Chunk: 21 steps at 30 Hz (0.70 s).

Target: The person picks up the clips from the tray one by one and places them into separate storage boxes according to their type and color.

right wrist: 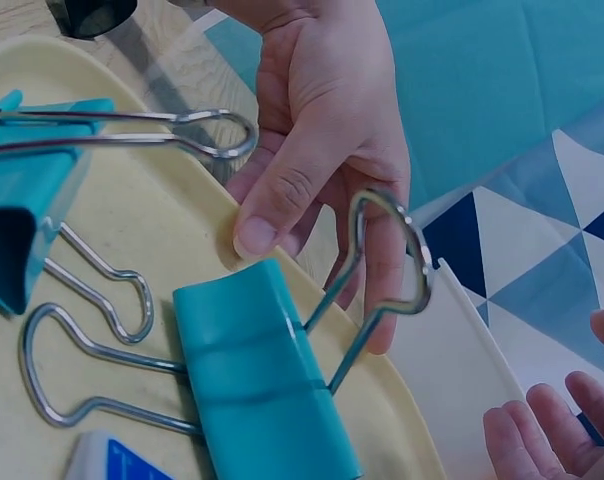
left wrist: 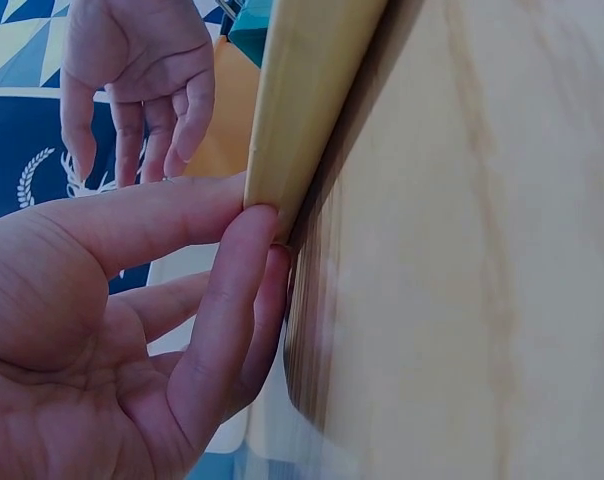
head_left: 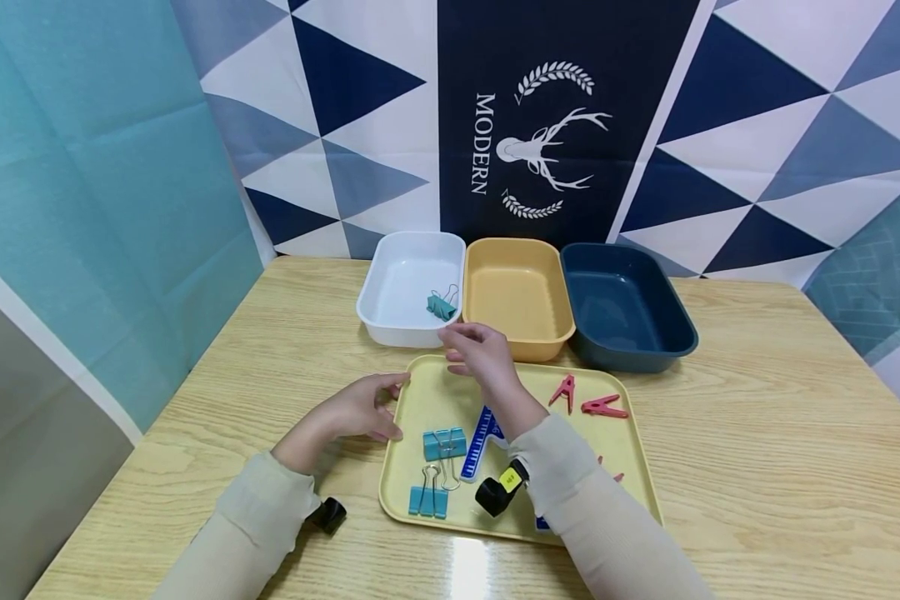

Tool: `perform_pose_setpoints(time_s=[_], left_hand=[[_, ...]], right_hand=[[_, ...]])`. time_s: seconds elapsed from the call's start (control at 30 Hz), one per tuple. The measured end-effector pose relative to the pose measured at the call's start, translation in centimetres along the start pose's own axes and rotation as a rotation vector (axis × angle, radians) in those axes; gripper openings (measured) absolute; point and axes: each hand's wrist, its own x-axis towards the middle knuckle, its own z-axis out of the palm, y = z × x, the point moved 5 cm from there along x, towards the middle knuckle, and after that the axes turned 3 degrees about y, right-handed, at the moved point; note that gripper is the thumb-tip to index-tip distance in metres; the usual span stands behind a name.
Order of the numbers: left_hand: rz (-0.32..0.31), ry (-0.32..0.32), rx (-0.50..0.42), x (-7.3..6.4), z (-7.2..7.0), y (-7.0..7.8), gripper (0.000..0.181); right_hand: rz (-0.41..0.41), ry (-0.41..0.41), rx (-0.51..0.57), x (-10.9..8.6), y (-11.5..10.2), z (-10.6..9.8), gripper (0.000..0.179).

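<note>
The head camera looks forward and down, from above the tabletop (head_left: 757, 400), toward the patterned backdrop (head_left: 555, 42). From very near, the left wrist camera faces along the edge of the tray (left wrist: 317, 100), the right one across it; both wrist views share the left hand (right wrist: 327, 140).

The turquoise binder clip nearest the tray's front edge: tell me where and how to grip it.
Best, I'd say: come from above and pinch the body of the turquoise binder clip at its two short ends. Its wire handles project from the far side, while the near rim of the yellow tray sits close in front.
</note>
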Motion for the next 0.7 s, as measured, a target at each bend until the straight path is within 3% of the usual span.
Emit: perform_pose_setpoints(time_s=[0.7], left_hand=[[-0.009,0.002,-0.004,-0.1,0.04,0.16,0.085]], right_hand=[[0.023,-0.009,-0.017,-0.73,0.68,-0.39,0.029]])
